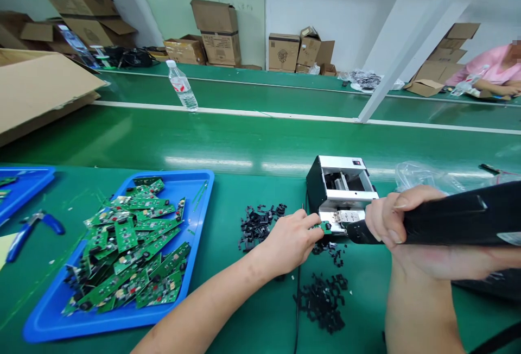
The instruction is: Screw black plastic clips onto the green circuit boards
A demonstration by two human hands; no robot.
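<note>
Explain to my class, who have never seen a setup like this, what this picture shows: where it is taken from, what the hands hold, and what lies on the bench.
A camera worn on a person's head took this picture, looking down at their hands. The left hand pinches a small green circuit board beside a compact white-and-black machine. The right hand grips a long black handheld tool. On the green workbench sit a blue plastic tray heaped with green circuit boards and scattered small black plastic pieces.
</note>
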